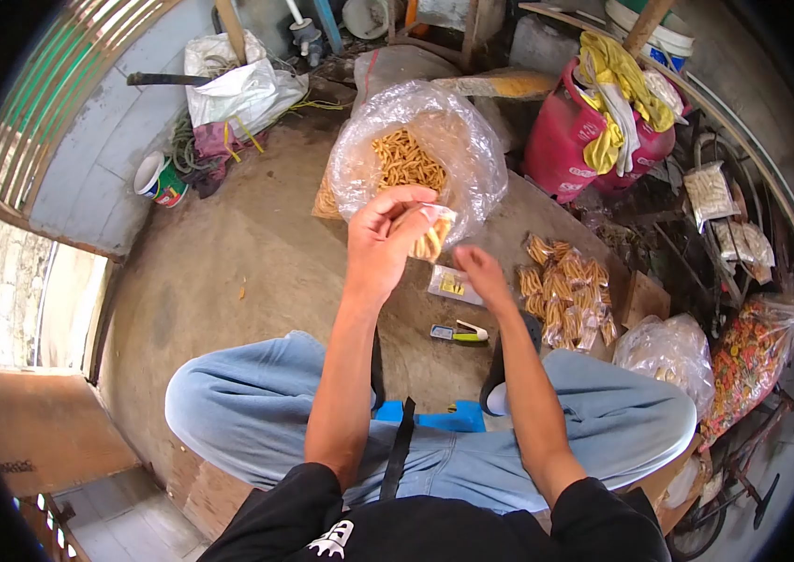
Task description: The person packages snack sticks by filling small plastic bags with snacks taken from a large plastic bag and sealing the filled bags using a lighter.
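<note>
My left hand (385, 242) is closed on a small clear plastic packet of snack sticks (429, 242), pinching its top. Behind it stands a large clear plastic bag (472, 140), open at the top, with golden-brown snack sticks (406, 161) inside. My right hand (483, 273) is just beside a stack of flat clear plastic bags (451, 285) with a yellow label. It is slightly blurred, and its fingers do not show clearly. A green and white stapler (470, 332) lies on the floor between my feet, next to a small blue box (442, 332).
Several filled snack packets (567, 288) are piled on the floor to the right. Beyond them are a clear plastic bag (667, 356) and a bag of colourful snacks (760, 351). Pink containers (561, 140) with yellow cloth stand back right. A white sack (245, 92) and a small tub (161, 180) are back left.
</note>
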Motion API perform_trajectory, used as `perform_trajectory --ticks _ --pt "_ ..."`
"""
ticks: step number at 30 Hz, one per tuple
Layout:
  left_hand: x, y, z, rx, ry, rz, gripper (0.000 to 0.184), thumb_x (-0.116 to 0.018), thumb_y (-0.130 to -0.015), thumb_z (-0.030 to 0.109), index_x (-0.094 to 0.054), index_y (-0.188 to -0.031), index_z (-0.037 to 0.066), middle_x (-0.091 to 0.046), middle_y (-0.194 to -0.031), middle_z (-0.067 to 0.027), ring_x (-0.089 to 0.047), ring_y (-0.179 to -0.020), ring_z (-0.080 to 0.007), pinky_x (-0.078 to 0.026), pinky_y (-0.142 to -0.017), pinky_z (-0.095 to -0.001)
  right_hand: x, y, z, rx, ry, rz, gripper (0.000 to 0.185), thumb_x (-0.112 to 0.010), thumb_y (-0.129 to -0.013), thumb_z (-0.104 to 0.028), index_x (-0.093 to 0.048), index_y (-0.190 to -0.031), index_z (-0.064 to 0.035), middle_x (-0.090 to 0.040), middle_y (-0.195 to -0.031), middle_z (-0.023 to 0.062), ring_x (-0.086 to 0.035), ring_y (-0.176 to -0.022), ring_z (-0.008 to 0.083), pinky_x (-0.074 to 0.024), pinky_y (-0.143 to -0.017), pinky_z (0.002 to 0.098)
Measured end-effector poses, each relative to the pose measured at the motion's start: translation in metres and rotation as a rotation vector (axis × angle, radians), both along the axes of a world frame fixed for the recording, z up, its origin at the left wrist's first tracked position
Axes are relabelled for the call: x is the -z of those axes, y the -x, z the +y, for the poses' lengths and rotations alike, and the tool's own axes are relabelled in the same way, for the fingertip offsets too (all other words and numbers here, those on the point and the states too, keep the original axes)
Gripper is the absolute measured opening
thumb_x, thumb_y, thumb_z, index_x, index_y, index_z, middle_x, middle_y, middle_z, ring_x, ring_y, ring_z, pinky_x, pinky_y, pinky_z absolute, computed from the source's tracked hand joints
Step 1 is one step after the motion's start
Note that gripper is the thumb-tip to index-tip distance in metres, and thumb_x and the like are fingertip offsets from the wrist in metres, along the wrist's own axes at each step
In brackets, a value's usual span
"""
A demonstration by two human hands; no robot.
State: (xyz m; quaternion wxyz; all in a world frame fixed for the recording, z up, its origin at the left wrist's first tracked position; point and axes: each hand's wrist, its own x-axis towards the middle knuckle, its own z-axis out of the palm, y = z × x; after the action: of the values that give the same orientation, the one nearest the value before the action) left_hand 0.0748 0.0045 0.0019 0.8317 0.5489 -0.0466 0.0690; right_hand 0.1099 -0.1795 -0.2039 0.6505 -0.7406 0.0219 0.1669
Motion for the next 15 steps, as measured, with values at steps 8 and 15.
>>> perform_trajectory --ticks 8,15 --pt "0.031 -0.006 -0.022 -0.094 0.012 0.092 0.014 -0.062 -0.087 0.004 -0.060 -0.101 0.003 -0.060 -0.092 -0.0011 -0.057 -0.087 -0.0078 -0.047 -0.075 -0.0221 -0.157 0.009 0.022 -0.244 -0.306 -0.253 0.034 -0.063 -0.089 -0.019 -0.055 -0.119 -0.0039 -0.063 -0.099 0.0025 -0.058 -0.088 0.0103 -0.0475 -0.076 0.0262" --pt "0.051 -0.010 -0.034 -0.113 -0.053 0.195 0.024 -0.063 -0.087 0.007 -0.058 -0.109 0.002 -0.062 -0.105 -0.0048 -0.057 -0.098 -0.0115 -0.046 -0.085 -0.0234 -0.124 -0.010 -0.002 -0.149 -0.367 -0.130 0.029 -0.067 -0.085 -0.014 -0.059 -0.111 -0.0028 -0.064 -0.089 0.0010 -0.059 -0.077 0.0085 -0.0481 -0.070 0.0234"
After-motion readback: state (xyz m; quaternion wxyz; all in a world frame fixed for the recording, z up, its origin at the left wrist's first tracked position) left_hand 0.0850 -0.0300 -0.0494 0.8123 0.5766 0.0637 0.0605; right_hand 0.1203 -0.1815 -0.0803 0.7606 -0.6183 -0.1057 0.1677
